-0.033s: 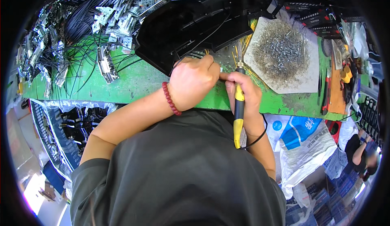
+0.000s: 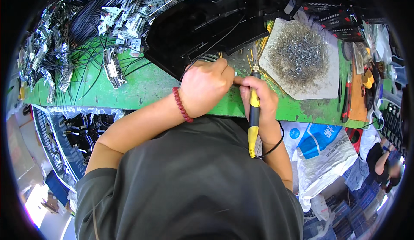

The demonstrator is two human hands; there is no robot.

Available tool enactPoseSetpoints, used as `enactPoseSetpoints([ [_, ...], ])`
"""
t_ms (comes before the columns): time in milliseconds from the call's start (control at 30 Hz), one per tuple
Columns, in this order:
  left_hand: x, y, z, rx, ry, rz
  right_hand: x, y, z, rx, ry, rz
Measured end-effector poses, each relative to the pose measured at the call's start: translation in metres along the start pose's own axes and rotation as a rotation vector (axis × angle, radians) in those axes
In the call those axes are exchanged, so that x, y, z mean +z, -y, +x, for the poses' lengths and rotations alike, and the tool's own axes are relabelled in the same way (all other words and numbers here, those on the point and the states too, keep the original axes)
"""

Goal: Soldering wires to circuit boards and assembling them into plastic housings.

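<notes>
Head view, pose virtually unchanged, left hand (image 2: 205,85) curled, any hold hidden, right hand (image 2: 265,98) closed around iron (image 2: 254,118)

Compared with the earlier view, we notice only very slight changes. We see the upper end of the yellow-and-black tool (image 2: 253,115) a touch farther right, and the left hand (image 2: 207,82), with its red bead bracelet (image 2: 181,105), a hair to the right too. At the lower left of the dark shirt (image 2: 189,179), we find a thin pale strand (image 2: 94,222) reaching higher and showing more brightly.
</notes>
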State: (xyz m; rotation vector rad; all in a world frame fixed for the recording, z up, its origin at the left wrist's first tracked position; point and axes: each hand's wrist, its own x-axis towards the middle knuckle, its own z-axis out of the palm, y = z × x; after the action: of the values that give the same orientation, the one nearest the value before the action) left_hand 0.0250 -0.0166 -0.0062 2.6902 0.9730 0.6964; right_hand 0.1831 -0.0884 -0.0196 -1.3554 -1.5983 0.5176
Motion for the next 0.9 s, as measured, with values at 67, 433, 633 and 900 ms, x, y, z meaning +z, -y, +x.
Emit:
enactPoseSetpoints([
  [67,0.000,0.001,-0.001,0.004,-0.006,-0.017,0.000,0.000,0.000,-0.001,0.007,-0.006],
  [433,0.000,0.003,0.000,0.024,-0.011,-0.031,0.006,-0.003,-0.003,0.022,-0.008,-0.088],
  [633,0.001,0.003,0.000,0.038,-0.013,-0.022,-0.013,0.000,-0.022,0.232,-0.165,0.149],
  [900,0.001,0.003,0.001,0.056,-0.004,0.007,-0.026,-0.001,-0.039,0.245,-0.210,0.282],
])
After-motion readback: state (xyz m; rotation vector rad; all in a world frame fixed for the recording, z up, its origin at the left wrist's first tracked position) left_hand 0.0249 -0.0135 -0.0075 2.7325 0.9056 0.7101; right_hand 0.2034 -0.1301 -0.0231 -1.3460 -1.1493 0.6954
